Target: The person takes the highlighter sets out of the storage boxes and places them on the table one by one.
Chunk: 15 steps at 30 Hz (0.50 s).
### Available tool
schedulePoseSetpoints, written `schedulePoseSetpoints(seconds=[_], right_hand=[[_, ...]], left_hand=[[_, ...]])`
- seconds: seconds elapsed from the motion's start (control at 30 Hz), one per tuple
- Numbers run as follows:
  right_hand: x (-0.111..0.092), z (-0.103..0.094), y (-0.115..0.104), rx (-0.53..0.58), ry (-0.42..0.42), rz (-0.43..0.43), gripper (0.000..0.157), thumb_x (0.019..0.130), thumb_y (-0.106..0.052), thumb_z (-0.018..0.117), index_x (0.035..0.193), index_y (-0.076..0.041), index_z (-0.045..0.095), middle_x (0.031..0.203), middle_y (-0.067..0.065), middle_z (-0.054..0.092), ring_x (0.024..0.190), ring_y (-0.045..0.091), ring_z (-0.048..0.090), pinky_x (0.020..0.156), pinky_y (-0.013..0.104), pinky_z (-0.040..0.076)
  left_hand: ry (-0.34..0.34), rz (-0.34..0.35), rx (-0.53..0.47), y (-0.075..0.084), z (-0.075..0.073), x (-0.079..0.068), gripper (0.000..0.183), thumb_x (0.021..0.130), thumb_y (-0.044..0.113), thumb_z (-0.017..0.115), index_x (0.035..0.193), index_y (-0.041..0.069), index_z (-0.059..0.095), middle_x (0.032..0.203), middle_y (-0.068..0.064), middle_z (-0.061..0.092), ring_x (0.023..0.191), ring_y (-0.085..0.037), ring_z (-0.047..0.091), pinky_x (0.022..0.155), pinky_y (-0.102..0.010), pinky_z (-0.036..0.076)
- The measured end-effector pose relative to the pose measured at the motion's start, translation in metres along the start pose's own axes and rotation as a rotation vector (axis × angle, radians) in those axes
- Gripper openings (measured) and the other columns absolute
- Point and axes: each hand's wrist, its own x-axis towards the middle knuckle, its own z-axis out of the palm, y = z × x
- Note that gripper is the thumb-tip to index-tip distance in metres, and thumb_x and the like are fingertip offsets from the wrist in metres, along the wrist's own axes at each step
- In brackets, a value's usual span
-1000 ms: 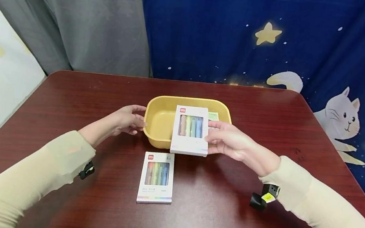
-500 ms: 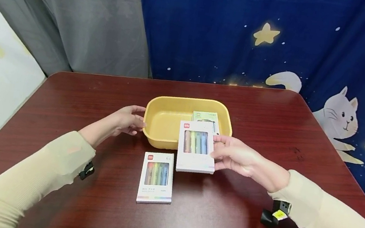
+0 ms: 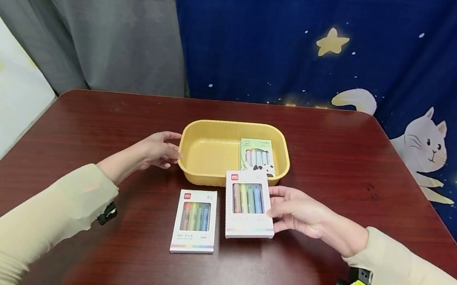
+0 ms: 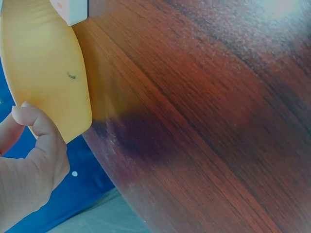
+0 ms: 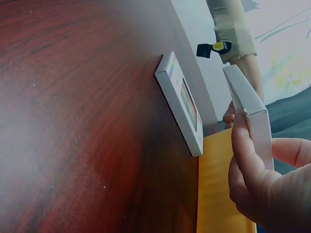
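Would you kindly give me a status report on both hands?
Left hand on yellow bin; right hand gripping white box. Green box in yellow bin. Second white box close by, possibly in the way.

The held white box, a second ago over the yellow basket, has been drawn back nearer and a little to the right by the right hand. Its lower part now lies beside the other white box; whether its upper end touches the basket's front wall is hard to tell. It has turned slightly, top toward the left. The green box, mostly hidden before, now shows much of its face. The right sleeve has shifted back too.
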Motion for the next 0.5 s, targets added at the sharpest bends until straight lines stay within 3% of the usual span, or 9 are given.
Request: schedulePoseSetpoints(seconds=[0.5], right_hand=[[-0.003, 0.0, 0.019, 0.01, -0.035, 0.036, 0.046, 0.078, 0.011, 0.048, 0.12, 0.01, 0.028, 0.1, 0.009, 0.063, 0.089, 0.021, 0.063, 0.076, 0.041, 0.052]], left_hand=[[0.003, -0.013, 0.008, 0.0, -0.001, 0.001, 0.065, 0.09, 0.003, 0.052, 0.145, 0.01, 0.018, 0.106, -0.009, 0.048, 0.071, -0.011, 0.056, 0.056, -0.019, 0.046]])
